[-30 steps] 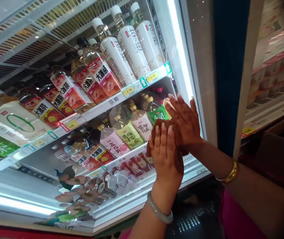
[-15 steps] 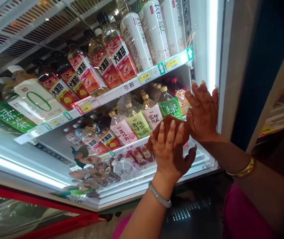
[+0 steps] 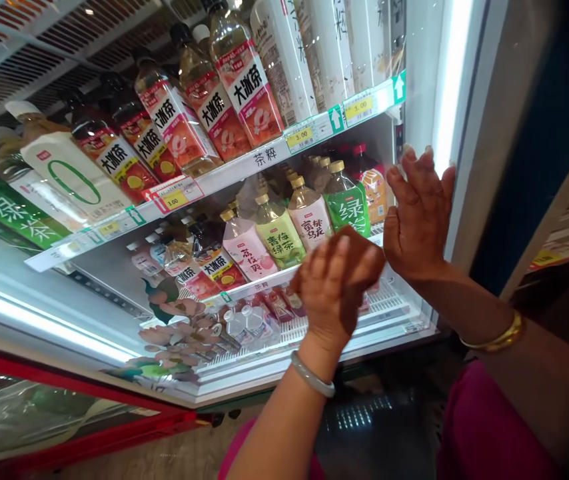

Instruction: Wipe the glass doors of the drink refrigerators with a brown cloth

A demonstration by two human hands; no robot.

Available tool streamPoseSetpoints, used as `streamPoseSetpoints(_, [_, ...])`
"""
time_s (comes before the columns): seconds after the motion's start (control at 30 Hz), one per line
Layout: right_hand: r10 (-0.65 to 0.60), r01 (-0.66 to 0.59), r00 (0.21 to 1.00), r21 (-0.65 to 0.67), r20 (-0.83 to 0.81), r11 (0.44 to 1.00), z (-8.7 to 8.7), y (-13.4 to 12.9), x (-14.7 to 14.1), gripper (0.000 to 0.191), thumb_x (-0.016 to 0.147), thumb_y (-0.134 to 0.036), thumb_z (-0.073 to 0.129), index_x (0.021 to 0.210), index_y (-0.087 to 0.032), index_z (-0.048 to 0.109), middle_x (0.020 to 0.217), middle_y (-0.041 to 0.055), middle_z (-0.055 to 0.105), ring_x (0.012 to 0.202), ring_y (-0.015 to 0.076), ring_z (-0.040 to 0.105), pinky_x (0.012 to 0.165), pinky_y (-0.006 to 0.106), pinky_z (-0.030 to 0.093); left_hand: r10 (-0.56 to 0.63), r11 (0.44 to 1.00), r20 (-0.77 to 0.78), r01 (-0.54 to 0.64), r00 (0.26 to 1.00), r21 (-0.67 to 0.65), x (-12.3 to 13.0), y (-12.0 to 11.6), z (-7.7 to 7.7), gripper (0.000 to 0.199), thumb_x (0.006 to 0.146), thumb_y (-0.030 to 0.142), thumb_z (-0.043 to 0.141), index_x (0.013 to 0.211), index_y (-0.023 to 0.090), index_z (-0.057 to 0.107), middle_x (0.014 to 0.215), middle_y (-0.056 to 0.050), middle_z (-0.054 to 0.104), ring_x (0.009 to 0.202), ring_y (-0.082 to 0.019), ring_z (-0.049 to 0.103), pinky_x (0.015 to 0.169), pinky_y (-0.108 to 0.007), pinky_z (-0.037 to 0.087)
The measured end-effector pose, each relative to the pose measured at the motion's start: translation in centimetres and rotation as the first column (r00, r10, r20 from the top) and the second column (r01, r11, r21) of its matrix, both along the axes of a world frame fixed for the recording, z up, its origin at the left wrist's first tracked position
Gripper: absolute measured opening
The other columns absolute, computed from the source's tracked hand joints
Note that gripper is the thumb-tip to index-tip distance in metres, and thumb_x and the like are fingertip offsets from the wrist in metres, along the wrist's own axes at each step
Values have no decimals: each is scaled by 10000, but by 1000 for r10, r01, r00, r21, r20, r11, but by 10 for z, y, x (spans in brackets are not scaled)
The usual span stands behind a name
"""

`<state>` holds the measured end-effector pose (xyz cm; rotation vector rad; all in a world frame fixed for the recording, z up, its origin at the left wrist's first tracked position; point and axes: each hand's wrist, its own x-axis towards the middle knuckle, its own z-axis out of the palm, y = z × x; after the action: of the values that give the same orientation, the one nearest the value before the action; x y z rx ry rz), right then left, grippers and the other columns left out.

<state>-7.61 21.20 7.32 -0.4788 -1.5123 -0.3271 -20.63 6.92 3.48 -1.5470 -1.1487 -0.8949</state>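
My right hand [image 3: 417,217], with a gold bangle [image 3: 499,337] on its wrist, is raised with its fingers stretched up, flat against or just before the cooler's glass at the right edge. Left of it and lower, my left hand [image 3: 332,287] wears a pale bangle [image 3: 314,377]. Its fingers are slightly bent and partly blurred, with nothing visible in them. A dark brown shape beside those fingers looks like a reflection. Behind the hands stand a green-labelled tea bottle [image 3: 347,200], a pink-labelled bottle [image 3: 312,217] and a yellow-green-labelled bottle [image 3: 279,230].
Several iced tea bottles [image 3: 247,83] line the upper shelf, above price tags [image 3: 299,138]. Flower decals [image 3: 172,307] mark the glass at lower left. A bright light strip [image 3: 452,87] runs down the right side. Another cooler with a red frame [image 3: 164,427] stands at lower left.
My left hand's fingers have gone from spread out to slightly bent and closer together. My right hand appears higher and farther right, still flat. The view has shifted a little.
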Motion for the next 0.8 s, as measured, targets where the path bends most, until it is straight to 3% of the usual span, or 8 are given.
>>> streamPoseSetpoints(0.07, [16,-16,1000,9,-9,1000,0,1,0,656,1052,-192,438,1667,-393,332,1716,-18,411,1641,230,302,1404,517,135,-6,997,-65,0,998,-83,9,6,-24,425,1009,212,681,1432,260,688,1494,-77,698,1591,-261,443,1343,-459,333])
streamPoseSetpoints(0.1, [21,-21,1000,12,-9,1000,0,1,1,659,1051,-192,441,1667,-400,331,1716,-20,409,1639,236,307,1404,524,139,-15,995,-95,6,995,-96,10,6,-27,434,1001,224,702,1432,274,687,1487,-61,704,1582,-246,459,1351,-440,316])
streamPoseSetpoints(0.2, [41,-41,999,-17,18,999,0,-2,3,662,1055,-207,426,1676,-404,309,1729,-18,386,1647,267,288,1396,592,136,-67,993,-91,58,994,-100,0,-1,-1,510,1011,226,691,1507,323,619,1512,-43,686,1567,-219,480,1334,-397,339])
streamPoseSetpoints(0.33, [59,-53,997,-107,51,993,0,-6,5,645,1070,-251,364,1684,-427,270,1745,-36,348,1663,304,242,1376,681,104,-19,996,149,6,989,89,-10,-9,52,654,1057,191,571,1674,306,387,1697,-122,473,1617,-301,392,1315,-512,360])
streamPoseSetpoints(0.4, [40,-33,998,-126,56,991,0,-5,5,632,1081,-269,334,1685,-438,257,1744,-38,346,1665,295,237,1374,683,108,15,996,152,-28,988,84,-2,-5,53,682,1051,179,579,1679,342,368,1718,-101,445,1639,-304,349,1327,-532,333])
streamPoseSetpoints(0.57, [53,-53,997,-2,61,999,-3,-2,2,629,1093,-324,387,1702,-386,243,1751,28,334,1656,306,258,1366,685,54,29,998,16,-28,999,-47,14,5,30,583,1037,216,616,1591,370,518,1597,-48,604,1604,-247,420,1351,-460,302])
streamPoseSetpoints(0.73, [71,-74,993,27,98,997,-4,-12,-6,749,1033,-262,472,1720,-347,186,1752,53,315,1645,326,276,1356,696,8,66,990,265,-96,962,103,-13,-16,70,764,1005,124,523,1708,317,291,1724,-81,435,1647,-285,331,1350,-552,301])
streamPoseSetpoints(0.8, [58,-60,994,22,92,998,-4,-14,-8,761,1029,-260,466,1719,-375,165,1754,29,300,1646,316,275,1358,696,19,69,982,316,-120,946,145,-16,-20,76,806,999,120,505,1730,291,213,1750,-88,390,1653,-283,317,1362,-543,282])
